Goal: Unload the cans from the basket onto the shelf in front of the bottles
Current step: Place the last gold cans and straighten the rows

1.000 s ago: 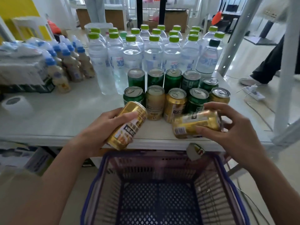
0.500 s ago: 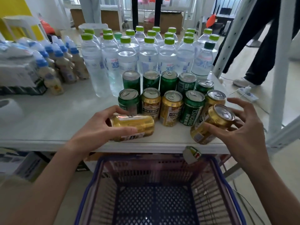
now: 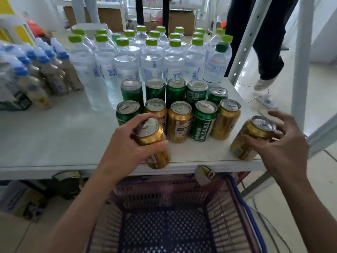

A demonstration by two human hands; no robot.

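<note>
Head view: both gold cans (image 3: 153,143) now upright.

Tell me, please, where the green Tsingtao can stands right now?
The Tsingtao can stands upright in the front row on the shelf, between two gold cans, right of centre.

Left of the cans (image 3: 179,114) the shelf (image 3: 54,136) lies bare right to its front edge, while bottles (image 3: 151,57) wall off the back and a post (image 3: 303,61) crowds the right.

Two gold cans (image 3: 155,143) (image 3: 249,139) tilted at near shelf (image 3: 54,139) edge, green and gold cans (image 3: 182,110) upright before clear bottles (image 3: 151,59), basket (image 3: 164,225) below
</note>
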